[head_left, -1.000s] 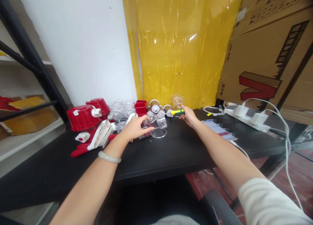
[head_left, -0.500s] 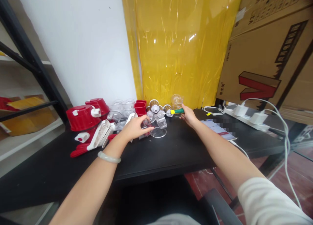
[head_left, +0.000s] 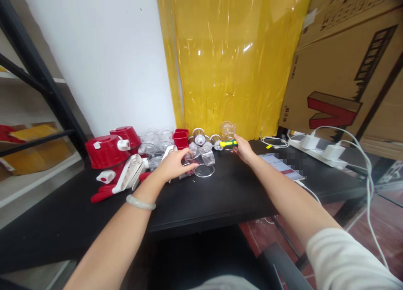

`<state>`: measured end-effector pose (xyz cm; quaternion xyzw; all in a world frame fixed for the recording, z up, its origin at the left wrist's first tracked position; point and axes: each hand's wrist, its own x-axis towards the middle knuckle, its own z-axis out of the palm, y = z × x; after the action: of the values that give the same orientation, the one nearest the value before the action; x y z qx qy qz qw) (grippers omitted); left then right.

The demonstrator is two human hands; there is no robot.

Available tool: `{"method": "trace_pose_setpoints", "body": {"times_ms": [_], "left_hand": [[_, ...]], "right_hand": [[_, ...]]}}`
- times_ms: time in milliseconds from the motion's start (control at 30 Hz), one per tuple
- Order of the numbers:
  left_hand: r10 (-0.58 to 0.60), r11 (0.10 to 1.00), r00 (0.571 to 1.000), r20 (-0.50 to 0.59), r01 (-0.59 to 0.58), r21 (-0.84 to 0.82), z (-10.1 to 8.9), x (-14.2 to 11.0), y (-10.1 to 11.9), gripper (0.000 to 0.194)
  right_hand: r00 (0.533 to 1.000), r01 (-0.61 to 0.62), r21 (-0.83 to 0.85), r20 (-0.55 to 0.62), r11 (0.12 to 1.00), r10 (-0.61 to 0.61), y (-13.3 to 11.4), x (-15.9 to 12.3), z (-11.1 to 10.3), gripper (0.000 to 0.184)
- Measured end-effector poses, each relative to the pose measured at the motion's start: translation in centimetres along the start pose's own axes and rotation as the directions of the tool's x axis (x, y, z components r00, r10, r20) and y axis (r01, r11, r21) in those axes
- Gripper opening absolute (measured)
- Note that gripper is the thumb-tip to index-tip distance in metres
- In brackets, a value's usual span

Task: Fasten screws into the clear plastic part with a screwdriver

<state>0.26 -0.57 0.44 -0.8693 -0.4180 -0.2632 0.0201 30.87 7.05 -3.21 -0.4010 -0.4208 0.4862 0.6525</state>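
My right hand [head_left: 242, 148] is closed around the green and yellow handle of a screwdriver [head_left: 228, 143], which lies nearly level and points left. The tip meets a clear plastic part [head_left: 208, 155] with a round, flat rim turned toward me. From the left, my left hand [head_left: 176, 164] grips this part between thumb and fingers, tilted just over the tabletop. Some of the fingers are hidden behind the plastic. Just beyond it lie several metallic spools with white ends [head_left: 199, 135]. A red square cup [head_left: 180, 138] stands behind my left hand.
At left are red housings [head_left: 107, 151], white and red handles [head_left: 128, 172] and several clear containers [head_left: 155, 138]. Another clear part [head_left: 228, 129] stands at the back. On the right lie a tablet [head_left: 281, 166], a power strip [head_left: 324, 153] and cables. A cardboard box [head_left: 343, 71] rises behind.
The screwdriver handle has turned about its own axis, so more yellow shows now. Both hands and the clear plastic part stay in nearly the same place.
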Motion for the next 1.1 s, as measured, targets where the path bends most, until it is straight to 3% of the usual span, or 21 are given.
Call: {"method": "trace_pose_setpoints", "body": {"times_ms": [200, 433, 633, 733, 833, 933, 1100], "left_hand": [[-0.003, 1.000, 1.000, -0.005, 0.003, -0.002, -0.02, -0.02, 0.14, 0.047], [-0.005, 1.000, 1.000, -0.004, 0.005, 0.005, -0.06, -0.05, 0.16, 0.050], [-0.012, 1.000, 1.000, -0.008, 0.012, -0.001, -0.23, -0.08, 0.40, 0.047], [-0.008, 1.000, 1.000, -0.017, 0.008, -0.010, -0.19, -0.10, 0.40, 0.045], [-0.002, 1.000, 1.000, -0.018, 0.002, -0.009, -0.08, -0.08, 0.28, 0.046], [-0.002, 1.000, 1.000, -0.020, 0.002, 0.004, -0.01, -0.06, 0.20, 0.048], [0.000, 1.000, 1.000, -0.025, 0.000, 0.001, -0.14, -0.07, 0.40, 0.044]], "right_hand": [[0.997, -0.063, 0.180, 0.065, 0.982, 0.052, -0.33, -0.25, 0.21, 0.015], [1.000, 0.001, 0.026, 0.024, 1.000, -0.002, -0.05, 0.06, -0.02, 0.038], [0.999, -0.039, 0.140, 0.033, 0.989, 0.034, -0.42, -0.34, 0.37, 0.015], [0.997, -0.058, 0.173, 0.054, 0.983, 0.049, -0.52, -0.38, 0.38, 0.017], [0.999, -0.028, 0.067, 0.022, 0.997, 0.026, -0.32, -0.17, 0.18, 0.029], [0.999, 0.033, -0.024, 0.012, 0.999, -0.033, -0.07, -0.05, 0.07, 0.029], [0.998, -0.028, 0.141, 0.052, 0.990, 0.021, -0.37, -0.45, 0.28, 0.016]]}}
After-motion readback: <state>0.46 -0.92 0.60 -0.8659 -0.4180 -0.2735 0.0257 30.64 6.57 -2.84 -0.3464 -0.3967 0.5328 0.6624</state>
